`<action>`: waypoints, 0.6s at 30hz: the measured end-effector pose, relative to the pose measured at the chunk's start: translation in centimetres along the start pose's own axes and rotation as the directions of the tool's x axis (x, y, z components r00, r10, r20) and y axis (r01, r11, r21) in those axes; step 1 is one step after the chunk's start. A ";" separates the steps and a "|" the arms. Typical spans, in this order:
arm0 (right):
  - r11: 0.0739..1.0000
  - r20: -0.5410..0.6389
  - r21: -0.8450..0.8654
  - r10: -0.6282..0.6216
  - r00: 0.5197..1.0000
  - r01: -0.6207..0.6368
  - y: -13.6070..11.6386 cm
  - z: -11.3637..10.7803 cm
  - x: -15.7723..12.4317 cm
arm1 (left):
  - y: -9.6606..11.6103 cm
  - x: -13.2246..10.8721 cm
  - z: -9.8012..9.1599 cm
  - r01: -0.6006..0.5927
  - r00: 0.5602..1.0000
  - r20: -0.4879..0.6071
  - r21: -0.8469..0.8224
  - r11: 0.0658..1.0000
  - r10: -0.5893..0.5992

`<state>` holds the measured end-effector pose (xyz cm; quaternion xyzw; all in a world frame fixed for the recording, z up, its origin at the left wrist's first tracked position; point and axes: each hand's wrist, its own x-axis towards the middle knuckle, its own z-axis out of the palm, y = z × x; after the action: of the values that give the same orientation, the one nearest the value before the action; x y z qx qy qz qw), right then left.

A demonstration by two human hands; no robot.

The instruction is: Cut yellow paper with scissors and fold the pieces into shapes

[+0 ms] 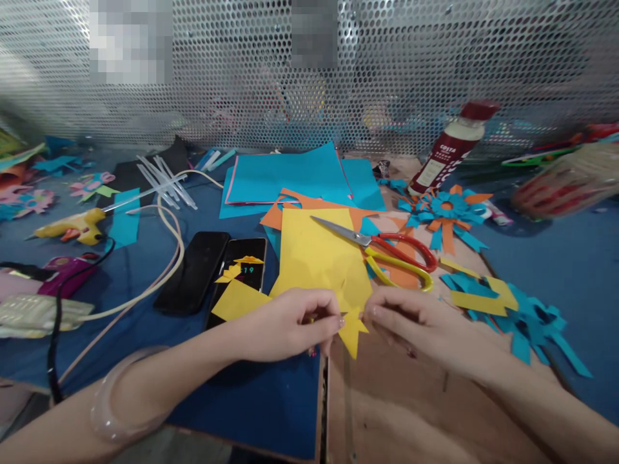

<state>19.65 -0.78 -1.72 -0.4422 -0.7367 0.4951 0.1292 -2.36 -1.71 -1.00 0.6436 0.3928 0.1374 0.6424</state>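
Observation:
A small pointed yellow paper cutout (354,332) is pinched between the thumb and finger of my left hand (304,322). My right hand (411,322) has its fingers closed at the cutout's right edge; whether it grips the paper there I cannot tell. Just beyond both hands lies a yellow sheet of paper (314,251). Scissors (382,245) with one red and one yellow handle rest across its right side, blades pointing left. Under my left forearm is another yellow paper piece (239,299), partly over a phone (249,248).
Blue sheets (290,174) and orange scraps (275,212) lie farther back. At left are a yellow glue gun (80,225), glue sticks (164,183), cables and a black phone (193,270). Blue-orange paper flowers (447,206), a bottle (447,151) and a jar (565,180) stand right.

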 end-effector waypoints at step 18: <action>0.343 0.104 -0.800 -0.729 0.677 0.492 -0.3 0.1 -0.9 | -0.3 0.2 0.3 0.017 0.999 -0.046 -0.170 0.985 -0.026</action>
<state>19.97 -1.52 -1.32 -0.2025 -0.9579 -0.0273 0.2019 -2.12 -1.81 -1.34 0.5789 0.4021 0.1789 0.6864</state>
